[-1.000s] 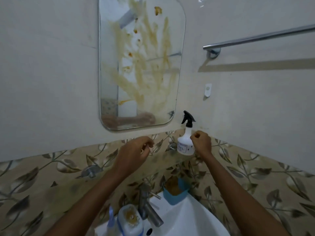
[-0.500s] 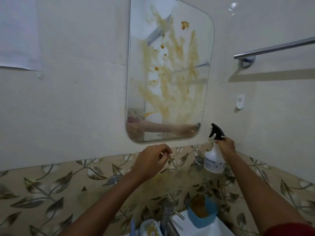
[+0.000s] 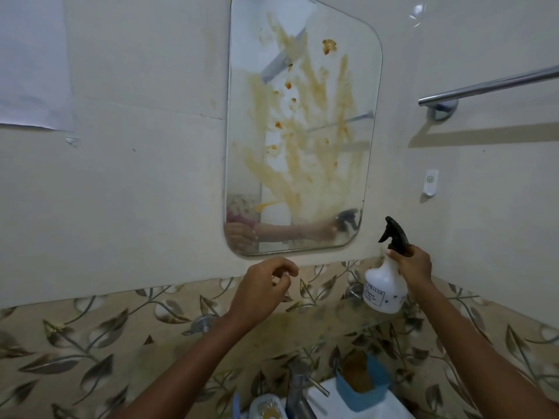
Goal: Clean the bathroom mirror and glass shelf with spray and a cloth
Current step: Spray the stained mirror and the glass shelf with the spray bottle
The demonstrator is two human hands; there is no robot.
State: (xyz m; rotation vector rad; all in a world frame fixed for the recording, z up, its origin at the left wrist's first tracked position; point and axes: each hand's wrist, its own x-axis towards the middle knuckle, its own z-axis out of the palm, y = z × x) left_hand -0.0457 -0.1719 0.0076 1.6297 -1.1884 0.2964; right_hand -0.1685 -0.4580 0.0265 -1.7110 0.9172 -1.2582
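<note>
Overhead, the mirror (image 3: 302, 125) fills twelve o'clock on the pale wall, streaked top to bottom with brownish-yellow smears and a few darker crusted spots. No part of it looks wiped. At three o'clock a metal towel rail (image 3: 490, 84) runs off to the right. Below the mirror, the glass shelf (image 3: 317, 323) crosses the leaf-patterned tile band from about eight o'clock to four; it looks grimy and dull.

Spray bottle (image 3: 384, 290): white body, black trigger head, at four o'clock from the mirror's centre. Cannot tell whether its base rests on the shelf or is just clear of it. Right hand (image 3: 414, 267) wraps the neck just under the trigger, fingers closed round it. Left hand (image 3: 263, 291) hangs at six o'clock below the mirror's lower edge, fingers loosely curled, holding nothing.

No cloth in sight. At the bottom, near six o'clock, a tap (image 3: 298, 388) and a blue tub (image 3: 363, 382) sit over the basin.

Judgement: picking up the sprayer, the opening step. Next calls for lifting the bottle, turning the nozzle toward the glass and pulling the trigger; a cloth must be found for the free hand.
</note>
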